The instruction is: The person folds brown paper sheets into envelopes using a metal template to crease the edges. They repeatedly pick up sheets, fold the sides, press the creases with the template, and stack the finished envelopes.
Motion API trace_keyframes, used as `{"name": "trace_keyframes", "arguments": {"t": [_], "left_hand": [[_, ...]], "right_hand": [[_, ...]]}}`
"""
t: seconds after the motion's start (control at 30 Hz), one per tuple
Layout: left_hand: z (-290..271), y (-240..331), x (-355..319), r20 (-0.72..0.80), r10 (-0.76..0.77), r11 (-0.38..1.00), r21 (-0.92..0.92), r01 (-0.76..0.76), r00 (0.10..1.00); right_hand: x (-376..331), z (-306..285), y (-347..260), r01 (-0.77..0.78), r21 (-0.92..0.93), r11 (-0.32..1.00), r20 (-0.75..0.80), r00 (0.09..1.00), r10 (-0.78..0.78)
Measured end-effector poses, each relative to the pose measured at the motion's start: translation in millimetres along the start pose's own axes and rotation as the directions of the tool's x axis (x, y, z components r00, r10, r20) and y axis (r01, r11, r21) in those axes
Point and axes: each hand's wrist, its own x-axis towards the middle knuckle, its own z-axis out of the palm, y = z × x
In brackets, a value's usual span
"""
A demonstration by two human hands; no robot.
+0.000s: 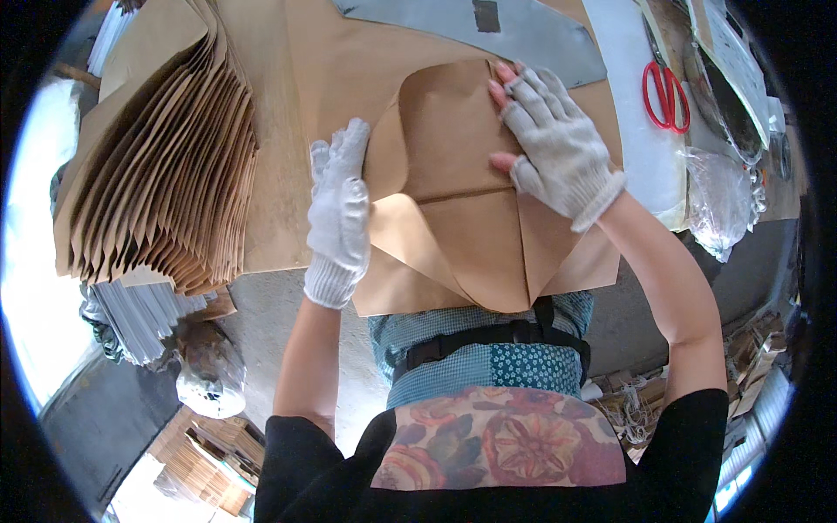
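Observation:
A brown paper sheet lies in front of me at the table's near edge, creased across its middle, with its left side and lower left corner curling up. My right hand, in a white knit glove with bare fingertips, rests spread on the paper's upper right part. Along the paper's left edge stands my left hand, also in a white glove, turned on its side with the fingers stretched upward. Nothing shows in its grasp. Whether it touches the curled paper edge, I cannot tell.
A fanned stack of folded brown paper fills the table's left side. Beyond the sheet lies a flat grey panel. Red-handled scissors and a clear plastic bag are at the right. A filled bag sits below the table's left edge.

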Motion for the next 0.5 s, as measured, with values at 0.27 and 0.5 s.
{"name": "trace_keyframes", "arguments": {"t": [0.27,0.5], "left_hand": [[8,0,1,0.02,0.104,0.969,0.225,-0.106,0.994],[15,7,0,0.113,0.146,0.863,0.47,-0.183,0.983]], "right_hand": [[-35,2,-66,0.498,0.374,0.783,-0.011,0.846,-0.532],[-52,6,-70,0.436,0.69,0.578,-0.037,0.819,-0.573]]}}
